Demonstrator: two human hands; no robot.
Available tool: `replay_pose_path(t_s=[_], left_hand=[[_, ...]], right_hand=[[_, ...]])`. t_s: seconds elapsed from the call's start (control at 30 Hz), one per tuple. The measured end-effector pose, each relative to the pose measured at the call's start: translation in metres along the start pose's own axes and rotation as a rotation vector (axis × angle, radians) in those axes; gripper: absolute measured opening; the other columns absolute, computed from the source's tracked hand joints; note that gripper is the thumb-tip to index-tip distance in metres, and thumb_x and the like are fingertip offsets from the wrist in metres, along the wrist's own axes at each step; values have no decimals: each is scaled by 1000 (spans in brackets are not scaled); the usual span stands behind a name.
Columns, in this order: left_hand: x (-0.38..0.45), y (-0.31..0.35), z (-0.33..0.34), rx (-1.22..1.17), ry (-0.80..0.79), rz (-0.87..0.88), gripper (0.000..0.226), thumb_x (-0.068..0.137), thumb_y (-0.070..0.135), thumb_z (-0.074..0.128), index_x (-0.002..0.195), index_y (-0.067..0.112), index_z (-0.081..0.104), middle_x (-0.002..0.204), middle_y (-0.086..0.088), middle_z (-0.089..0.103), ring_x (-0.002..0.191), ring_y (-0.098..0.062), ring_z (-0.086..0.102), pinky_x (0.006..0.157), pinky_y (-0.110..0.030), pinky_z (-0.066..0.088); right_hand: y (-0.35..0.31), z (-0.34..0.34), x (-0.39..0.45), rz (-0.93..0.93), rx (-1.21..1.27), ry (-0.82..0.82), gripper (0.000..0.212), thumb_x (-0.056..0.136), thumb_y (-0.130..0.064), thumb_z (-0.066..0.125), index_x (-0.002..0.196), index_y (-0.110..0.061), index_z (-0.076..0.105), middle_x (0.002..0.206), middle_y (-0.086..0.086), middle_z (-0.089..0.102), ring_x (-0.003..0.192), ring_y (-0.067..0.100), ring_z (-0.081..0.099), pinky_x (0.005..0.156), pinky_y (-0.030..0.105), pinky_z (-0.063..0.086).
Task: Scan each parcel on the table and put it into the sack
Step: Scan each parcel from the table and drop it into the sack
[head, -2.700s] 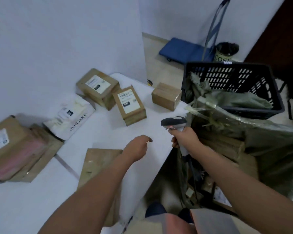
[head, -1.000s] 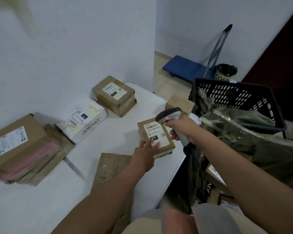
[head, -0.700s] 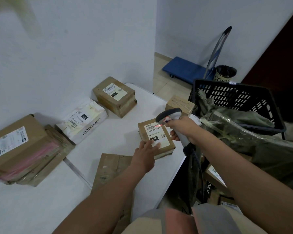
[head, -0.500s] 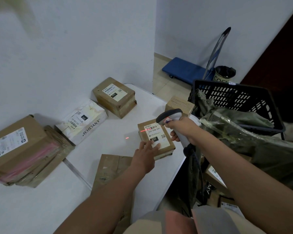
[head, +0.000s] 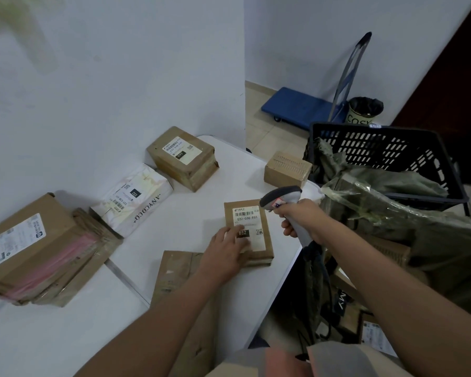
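Steadying the small brown cardboard parcel (head: 248, 232) near the white bench (head: 196, 213) edge, the left hand (head: 226, 254) lays straight fingers on its label; the right hand (head: 302, 221) grips the grey handheld scanner (head: 280, 197). Keep the barcode uncovered, the green sack (head: 392, 213) beside it.

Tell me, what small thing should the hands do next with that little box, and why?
Probably the left hand should grip the small box and carry it to the sack: the scanner is already aimed at its label, and the sack gapes just beside.

white table (head: 191, 213), cardboard parcels (head: 184, 156), flat envelope (head: 180, 270)
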State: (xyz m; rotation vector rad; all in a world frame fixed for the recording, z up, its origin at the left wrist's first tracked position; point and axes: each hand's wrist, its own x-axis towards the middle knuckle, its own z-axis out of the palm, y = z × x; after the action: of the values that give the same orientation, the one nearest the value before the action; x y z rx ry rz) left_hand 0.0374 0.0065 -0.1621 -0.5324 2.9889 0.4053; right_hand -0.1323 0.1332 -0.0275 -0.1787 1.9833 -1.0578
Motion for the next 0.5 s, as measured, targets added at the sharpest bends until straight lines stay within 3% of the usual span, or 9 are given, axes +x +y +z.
replay_pose_path(t_s=[0.1,0.23,0.37,0.5], left_hand=[[13,20,-4,-98,2,-292,53,98,56,43,144,30,38,162,-6,13,146,-39,14,119,-51,18],[38,55,-11,-270,-119,-549,84,89,68,50,155,32,12,161,-9,-17,146,-50,-2,115,-65,10],[55,81,-9,-300,-272,-646,101,85,74,51,155,36,-11,156,-7,-39,143,-54,-19,107,-76,15],[53,91,4,-190,-267,-605,102,86,64,56,155,36,-13,154,2,-42,143,-55,-13,108,-72,23]], right_hand=[[17,-9,2,58,28,14,24,91,-20,64,98,3,59,67,13,59,50,19,57,49,25,44],[40,-29,2,97,97,59,21,91,-19,65,94,1,59,66,13,58,50,20,56,49,26,44],[69,-55,5,116,116,127,21,89,-21,67,84,-1,62,61,11,59,47,20,57,45,25,44],[100,-82,4,179,190,172,25,89,-21,68,78,0,62,62,13,60,49,22,58,46,27,44]])
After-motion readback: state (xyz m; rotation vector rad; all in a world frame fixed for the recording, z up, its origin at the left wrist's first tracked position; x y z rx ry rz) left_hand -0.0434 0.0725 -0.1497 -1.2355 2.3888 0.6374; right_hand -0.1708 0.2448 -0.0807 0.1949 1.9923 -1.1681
